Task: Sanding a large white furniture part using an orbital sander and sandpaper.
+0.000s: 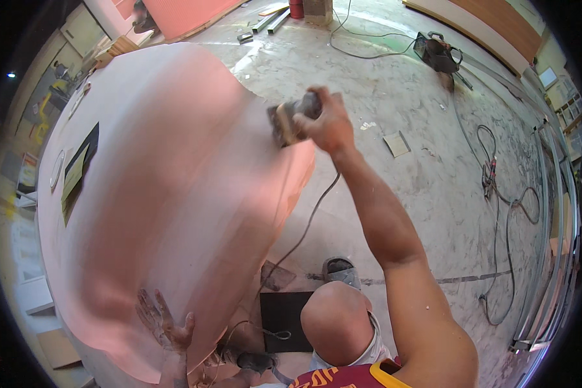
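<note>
A large, smoothly curved pinkish panel, pale with dust, fills the left half of the head view. My right hand is wrapped round an electric sander, which is at the panel's right edge; whether its pad touches cannot be told. A thin cord hangs down from the sander towards my knees. Lower left, my dusty left hand rests on the panel near its front end, fingers spread and nothing in them. A dark sheet and a yellowish-green sheet lie on the panel's far-left side.
Cables lie looped on the dusty concrete floor. A dark machine stands at the back right, and metal rails run along the right. A black sheet lies beside my knee. A small square sheet lies beyond my right arm.
</note>
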Demonstrator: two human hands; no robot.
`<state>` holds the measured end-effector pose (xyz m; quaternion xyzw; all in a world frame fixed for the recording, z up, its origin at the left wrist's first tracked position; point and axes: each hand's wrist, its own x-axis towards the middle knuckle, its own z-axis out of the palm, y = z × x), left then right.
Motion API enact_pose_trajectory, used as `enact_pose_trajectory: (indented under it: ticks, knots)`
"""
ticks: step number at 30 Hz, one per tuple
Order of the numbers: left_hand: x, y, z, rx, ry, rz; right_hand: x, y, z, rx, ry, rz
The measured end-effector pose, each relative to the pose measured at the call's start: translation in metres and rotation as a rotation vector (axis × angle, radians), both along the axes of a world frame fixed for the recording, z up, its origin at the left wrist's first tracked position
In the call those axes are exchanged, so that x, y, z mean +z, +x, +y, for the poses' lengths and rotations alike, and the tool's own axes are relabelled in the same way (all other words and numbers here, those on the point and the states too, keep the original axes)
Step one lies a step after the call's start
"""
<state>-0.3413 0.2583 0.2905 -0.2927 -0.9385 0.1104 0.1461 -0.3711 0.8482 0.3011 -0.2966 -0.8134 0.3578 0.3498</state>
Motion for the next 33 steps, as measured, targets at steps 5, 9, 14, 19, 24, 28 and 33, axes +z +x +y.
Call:
enact_pose_trajectory:
  ticks: [5,9,14,19,24,28,33]
  knots:
    - [-0.001,0.000,0.000,0.004,0.021,-0.001,-0.005,0.004,0.008,-0.003,-0.059,0.034]
    - [-0.001,0.000,0.000,0.007,-0.007,0.002,-0.022,0.047,-0.065,0.176,-0.025,0.057]
    - [0.000,0.000,0.000,0.025,-0.024,-0.014,-0.027,0.084,-0.126,0.330,0.102,0.011]
    - [0.002,-0.001,0.000,0.003,-0.009,-0.025,-0.016,0.049,-0.065,0.158,0.046,-0.035]
    - [0.003,0.000,0.000,0.008,0.001,-0.027,0.001,0.015,0.002,0.003,0.008,-0.108]
    - [0.002,0.000,0.000,0.003,0.016,-0.020,0.005,0.019,-0.022,0.086,0.043,-0.102]
    - [0.005,0.001,0.001,0.011,0.003,-0.031,0.002,0.059,-0.105,0.312,0.155,-0.123]
